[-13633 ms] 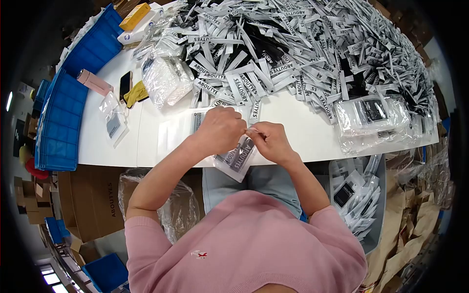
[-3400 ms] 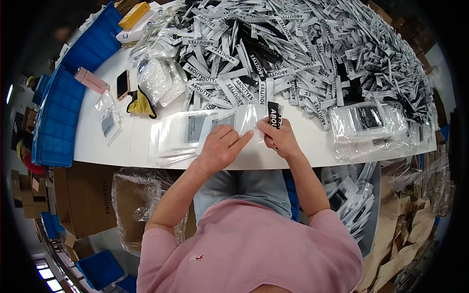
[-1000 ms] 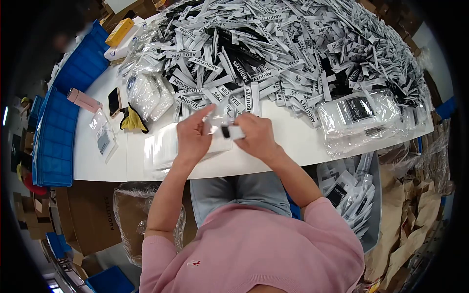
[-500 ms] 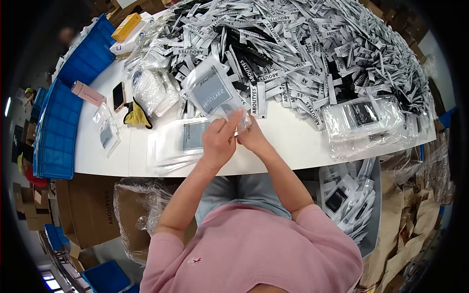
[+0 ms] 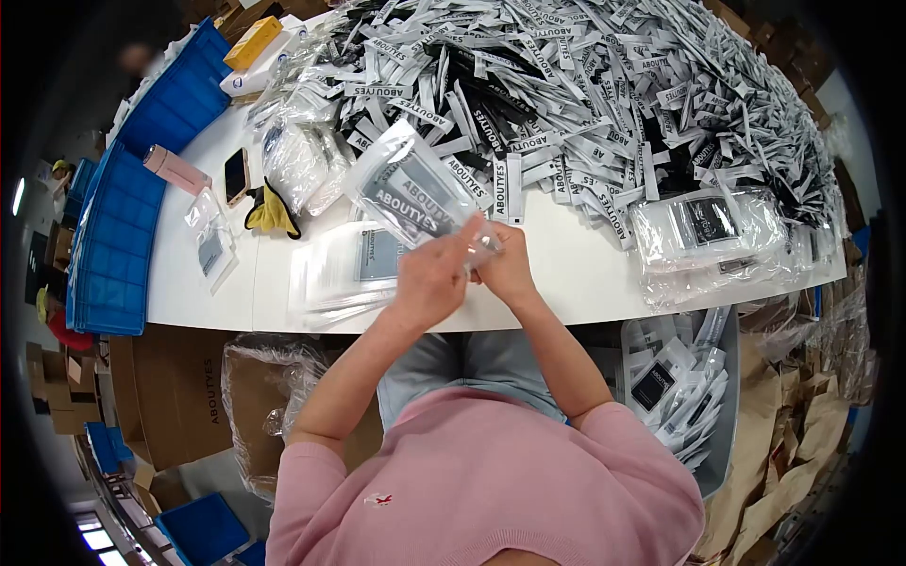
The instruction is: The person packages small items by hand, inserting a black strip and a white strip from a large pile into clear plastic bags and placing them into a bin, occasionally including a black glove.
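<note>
A clear plastic bag with a grey printed panel (image 5: 412,193) is held up over the table by its lower right end. My left hand (image 5: 434,278) is closed on that end, its fingers pointing up and right. Against it, my right hand (image 5: 505,267) pinches the same end of the bag. Beneath the left hand lies a stack of similar clear bags (image 5: 330,274) on the white table (image 5: 566,297). Beyond both hands spreads a large heap of slim printed packets (image 5: 557,94).
Blue crates (image 5: 113,241) line the left edge, near a pink bottle (image 5: 177,170), a phone (image 5: 237,176) and a yellow glove (image 5: 272,212). Wrapped bags (image 5: 708,231) lie at right. Below the table are a grey bin (image 5: 722,415) of packets and a cardboard box (image 5: 170,396).
The held bag has tilted further to the left and lower, its printed panel turned. My left hand has shifted slightly right, and my right hand has rotated upward beside it.
</note>
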{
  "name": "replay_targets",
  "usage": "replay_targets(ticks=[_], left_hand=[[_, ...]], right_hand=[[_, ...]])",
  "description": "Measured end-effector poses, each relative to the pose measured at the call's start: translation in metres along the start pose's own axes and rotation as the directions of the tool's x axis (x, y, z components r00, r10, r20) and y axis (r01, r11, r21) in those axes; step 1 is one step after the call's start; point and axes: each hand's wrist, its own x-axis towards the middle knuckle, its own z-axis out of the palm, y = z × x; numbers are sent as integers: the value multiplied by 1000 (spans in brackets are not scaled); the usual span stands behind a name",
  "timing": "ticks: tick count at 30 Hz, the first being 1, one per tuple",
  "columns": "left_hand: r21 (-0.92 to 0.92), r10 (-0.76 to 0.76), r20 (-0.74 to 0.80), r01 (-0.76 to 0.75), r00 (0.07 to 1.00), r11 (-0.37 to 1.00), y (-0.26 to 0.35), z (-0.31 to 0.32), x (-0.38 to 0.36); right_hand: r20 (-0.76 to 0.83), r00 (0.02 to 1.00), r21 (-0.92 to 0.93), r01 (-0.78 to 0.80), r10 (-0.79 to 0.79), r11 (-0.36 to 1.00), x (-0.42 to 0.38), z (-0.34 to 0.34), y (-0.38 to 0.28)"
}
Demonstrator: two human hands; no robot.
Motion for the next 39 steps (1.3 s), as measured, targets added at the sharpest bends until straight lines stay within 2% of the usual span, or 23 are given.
replay_targets(ticks=[1, 3, 4, 5, 7, 8, 11, 12, 13, 15, 17, 18, 20, 23, 27, 30, 32, 33, 34, 35, 36, 37, 39], left_hand=[[4, -7, -2, 7, 1000, 1000, 6, 2, 0], [21, -132, 89, 130, 987, 991, 13, 2, 3], [45, -314, 338, 318, 887, 947, 19, -18, 14], [47, -314, 341, 318, 886, 947, 13, -25, 17], [-137, -74, 212, 105, 975, 985, -3, -38, 24], [41, 26, 158, -32, 987, 999, -6, -48, 34], [100, 158, 337, -203, 928, 974, -26, -64, 52], [24, 45, 441, -62, 897, 998, -26, -69, 58], [24, 45, 445, -63, 894, 998, -25, -73, 63], [-9, -195, 505, 231, 841, 973, -24, -77, 69], [-28, -259, 515, 318, 817, 948, -24, -76, 66], [-46, -318, 527, 400, 788, 915, -23, -75, 64], [-66, -371, 545, 480, 752, 875, -24, -70, 58], [-424, -238, 582, 541, 777, 727, -31, -52, 42], [-437, -369, 550, 634, 750, 638, -27, -48, 31], [-447, -392, 501, 619, 771, 646, -34, -47, 25], [-402, -432, 328, 538, 840, 741, -34, -54, 23], [-270, -313, 261, 380, 913, 884, -31, -57, 23], [-273, -311, 265, 380, 913, 884, -28, -57, 25], [-176, -54, 211, 92, 976, 980, -23, -55, 26], [-62, 215, 184, -207, 959, 976, -19, -53, 27], [-16, 172, 342, -177, 924, 984, -11, -50, 24], [1, 156, 365, -168, 918, 986, -6, -49, 25]], right_hand=[[-94, 823, -198, 535, -560, 821, 9, 7, 9], [-84, 897, -148, 420, -434, 895, 12, 5, 21], [-77, 952, -102, 287, -296, 952, 9, 5, 20], [-79, 953, -99, 286, -294, 953, 10, 3, 23], [80, 967, -129, 252, -243, 959, 13, -6, 30], [101, 913, -236, 408, -395, 882, 10, -7, 24], [178, 943, -168, 311, -282, 935, 3, -5, 3], [178, 944, -165, 309, -280, 937, 5, -7, 4], [215, 950, -99, 251, -225, 963, 7, -9, 5], [250, 953, -32, 185, -171, 982, 4, -11, 3], [199, 979, 340, -105, 38, 935, -7, -10, -14], [198, 979, 340, -109, 42, 934, -8, -9, -10], [87, 961, -64, 269, -264, 961, -9, -7, 0], [168, 959, -166, 256, -229, 952, -9, -9, -8], [225, 947, -272, 285, -227, 919, -9, -11, -12], [163, 967, -221, 230, -197, 948, -13, -9, -9], [189, 974, -170, 156, -123, 973, -19, -17, -15], [184, 975, -172, 157, -125, 973, -18, -18, -13], [203, 929, -356, 363, -309, 861, -18, -18, -9], [259, 846, -517, 530, -467, 672, -20, -17, -7], [285, 810, -488, 583, -512, 650, -21, -13, -7], [286, 811, -489, 582, -511, 650, -24, -13, -8], [291, 818, -528, 569, -496, 630, -28, -13, -10]])
